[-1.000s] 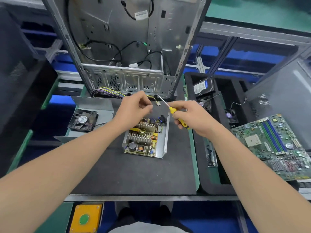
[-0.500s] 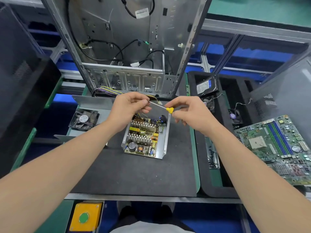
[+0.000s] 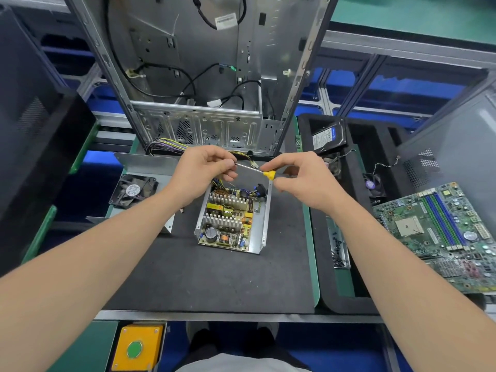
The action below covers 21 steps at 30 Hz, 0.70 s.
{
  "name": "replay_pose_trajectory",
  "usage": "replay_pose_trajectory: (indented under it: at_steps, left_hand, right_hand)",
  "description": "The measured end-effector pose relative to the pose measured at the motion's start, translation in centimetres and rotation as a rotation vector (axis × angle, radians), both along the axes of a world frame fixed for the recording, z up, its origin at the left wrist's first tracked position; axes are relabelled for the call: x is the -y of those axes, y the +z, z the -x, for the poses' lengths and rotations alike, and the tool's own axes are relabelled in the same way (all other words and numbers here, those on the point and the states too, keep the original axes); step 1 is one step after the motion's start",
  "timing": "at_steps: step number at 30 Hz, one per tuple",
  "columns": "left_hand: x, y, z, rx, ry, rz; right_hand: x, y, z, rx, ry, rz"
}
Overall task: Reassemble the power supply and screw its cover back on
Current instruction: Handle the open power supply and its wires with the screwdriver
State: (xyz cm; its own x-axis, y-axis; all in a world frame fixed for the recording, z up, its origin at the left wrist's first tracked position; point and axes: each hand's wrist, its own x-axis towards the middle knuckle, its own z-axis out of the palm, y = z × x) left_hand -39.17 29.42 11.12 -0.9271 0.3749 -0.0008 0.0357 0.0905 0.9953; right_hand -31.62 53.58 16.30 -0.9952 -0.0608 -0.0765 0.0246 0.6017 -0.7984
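Power supply, open with its circuit board showing, sits in the middle of a dark mat, just below both hands. Its cover, a bent metal sheet with a black fan on it, lies just to the left, not yet fitted. Right hand pinches the yellow handle of a small screwdriver held level above the supply. Left hand pinches the shaft's tip, probably seating a screw there, though none is visible. Loose screws wait to the right.

Both hands hold a screwdriver above the power supply.
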Motion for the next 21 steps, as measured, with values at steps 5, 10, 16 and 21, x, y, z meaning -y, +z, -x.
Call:
replay_pose_trajectory:
  at_steps: [5,10,16,21]
  left_hand:
    - [0.2,-0.1,0.1,-0.017,-0.022,0.066]
    - [0.5,-0.2,0.6,-0.063,-0.054,0.185]
    - [0.8,-0.3,0.8,-0.089,-0.079,0.225]
    - [0.6,-0.8,0.7,-0.102,-0.033,0.204]
  right_hand:
    - [0.2,0.0,-0.1,-0.026,0.004,-0.049]
    - [0.2,-0.4,0.0,-0.017,0.021,-0.092]
    - [0.0,-1.0,0.3,0.056,-0.024,0.157]
    - [-0.1,-1.6,0.7,0.063,-0.065,0.318]
